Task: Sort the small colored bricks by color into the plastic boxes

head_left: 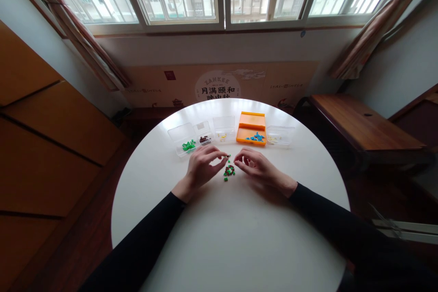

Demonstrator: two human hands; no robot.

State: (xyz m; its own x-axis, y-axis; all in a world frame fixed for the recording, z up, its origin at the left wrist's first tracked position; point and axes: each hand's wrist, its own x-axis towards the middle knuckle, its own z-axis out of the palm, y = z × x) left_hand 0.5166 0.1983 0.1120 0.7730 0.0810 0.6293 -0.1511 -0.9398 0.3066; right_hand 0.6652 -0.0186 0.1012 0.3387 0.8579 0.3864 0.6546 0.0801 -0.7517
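My left hand is closed in a pinch, with a tiny dark piece like a toy brick at the tips of thumb and index finger. Facing it, my right hand has its fingers curled and the thumb and index tips close together; whatever they hold, if anything, is too small to make out. Between and just below the hands lies a small cluster of green and brown toy bricks. One green brick lies at its near edge, and another green piece sits just above it.
Along the table's far side stand a clear box with green bricks, one with dark brown bricks, and one with yellow pieces. An orange box holds blue bricks. Rightmost is a clear box with pale pieces.
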